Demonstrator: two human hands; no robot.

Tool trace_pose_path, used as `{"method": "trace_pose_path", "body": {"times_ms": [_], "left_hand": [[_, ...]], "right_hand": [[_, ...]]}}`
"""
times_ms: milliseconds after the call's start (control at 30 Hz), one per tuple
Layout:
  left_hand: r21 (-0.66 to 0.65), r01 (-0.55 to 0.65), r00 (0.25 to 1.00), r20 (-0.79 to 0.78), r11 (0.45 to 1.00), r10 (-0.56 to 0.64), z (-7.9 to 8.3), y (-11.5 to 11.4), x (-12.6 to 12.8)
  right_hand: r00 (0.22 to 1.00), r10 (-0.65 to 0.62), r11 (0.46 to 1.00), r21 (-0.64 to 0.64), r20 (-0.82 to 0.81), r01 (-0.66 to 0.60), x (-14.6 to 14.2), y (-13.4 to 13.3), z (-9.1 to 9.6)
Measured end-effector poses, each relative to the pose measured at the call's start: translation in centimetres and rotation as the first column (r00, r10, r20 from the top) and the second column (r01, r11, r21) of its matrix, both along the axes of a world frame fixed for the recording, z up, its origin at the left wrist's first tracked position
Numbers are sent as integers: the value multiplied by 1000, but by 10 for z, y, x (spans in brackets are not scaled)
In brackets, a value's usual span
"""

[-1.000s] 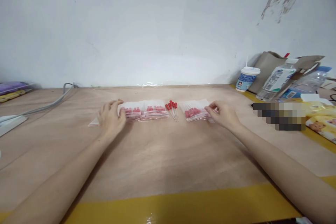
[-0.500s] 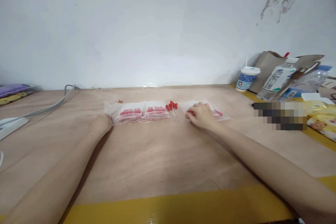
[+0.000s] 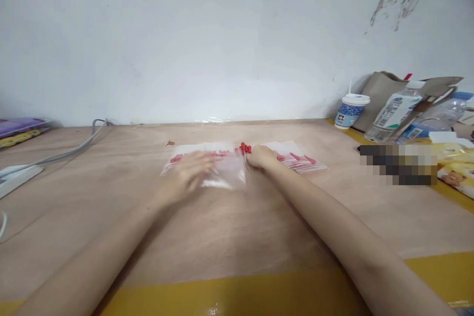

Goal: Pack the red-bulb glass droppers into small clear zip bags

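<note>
My left hand [image 3: 187,175], smeared by motion, has its fingers on a clear plastic bag [image 3: 226,174], which spreads to the right over the front of the left stacks. Those stacks are flat bags of thin red-headed sticks [image 3: 177,159] that look like droppers. At the middle, my right hand [image 3: 262,156] is closed at a loose bunch of red-headed droppers [image 3: 244,148]; its fingertips are partly hidden. Another stack of filled bags [image 3: 301,160] lies to the right, partly behind my right hand.
A paper cup with a straw [image 3: 351,111], a plastic bottle [image 3: 396,111] and a grey-brown bag [image 3: 370,94] stand at the back right. A yellow package [image 3: 457,173] lies at the right edge. A grey cable [image 3: 74,150] runs to a white power strip [image 3: 22,177] at left.
My left hand has moved right from the left end of the stacks, bringing the clear bag across them. My right hand has moved left from the right stack to the loose droppers.
</note>
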State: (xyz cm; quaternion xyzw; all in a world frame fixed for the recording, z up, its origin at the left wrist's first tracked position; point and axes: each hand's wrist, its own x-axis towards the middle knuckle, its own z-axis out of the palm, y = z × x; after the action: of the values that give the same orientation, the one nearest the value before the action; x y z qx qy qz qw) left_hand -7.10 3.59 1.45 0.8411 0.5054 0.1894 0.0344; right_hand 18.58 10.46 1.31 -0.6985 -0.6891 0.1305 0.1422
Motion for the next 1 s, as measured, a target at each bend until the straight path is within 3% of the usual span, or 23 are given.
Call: {"method": "trace_pose_path", "body": {"times_ms": [100, 233, 300, 400, 500, 567, 633, 700, 733, 800, 833, 867, 900, 1000], "left_hand": [[-5, 215, 976, -35, 977, -215, -2, -13, 24], [-45, 565, 811, -151, 824, -565, 2, -33, 48], [1, 538, 832, -166, 843, -530, 4, -44, 57], [61, 261, 962, -99, 963, -255, 4, -62, 71], [82, -8, 981, -192, 997, 24, -3, -82, 86], [105, -82, 951, -289, 991, 110, -8, -90, 93], [109, -38, 944, -323, 993, 71, -10, -92, 95], [71, 137, 948, -300, 988, -109, -9, -85, 92], [29, 272, 925, -284, 962, -253, -7, -79, 89], [-74, 533, 807, -255, 843, -533, -3, -68, 83], [-102, 605, 754, -246, 790, -609, -1, -64, 80], [-95, 623, 742, -241, 776, -625, 0, -62, 78], [-64, 589, 776, -231, 805, -586, 0, -62, 77], [31, 274, 953, -145, 961, -267, -5, -71, 80]], "right_hand": [[999, 3, 999, -39, -52, -5, 2, 5, 1], [978, 23, 999, -29, -206, -29, 13, 7, 6], [958, 55, 998, 22, -283, -51, 21, 3, 8], [911, 119, 988, 136, -395, -70, 37, -11, 9], [733, 228, 960, 273, -641, -60, 53, -33, 1], [594, 286, 944, 327, -752, -39, 63, -48, -7], [537, 302, 938, 346, -788, -20, 71, -62, -15], [494, 293, 941, 338, -819, 3, 77, -73, -21], [462, 277, 947, 321, -842, 16, 78, -76, -23], [383, 221, 965, 258, -897, 47, 78, -82, -25], [346, 184, 974, 217, -920, 58, 76, -83, -25], [318, 149, 982, 179, -936, 66, 74, -84, -26], [300, 121, 986, 150, -946, 74, 72, -85, -27], [286, 91, 987, 124, -954, 101, 66, -86, -30]]}}
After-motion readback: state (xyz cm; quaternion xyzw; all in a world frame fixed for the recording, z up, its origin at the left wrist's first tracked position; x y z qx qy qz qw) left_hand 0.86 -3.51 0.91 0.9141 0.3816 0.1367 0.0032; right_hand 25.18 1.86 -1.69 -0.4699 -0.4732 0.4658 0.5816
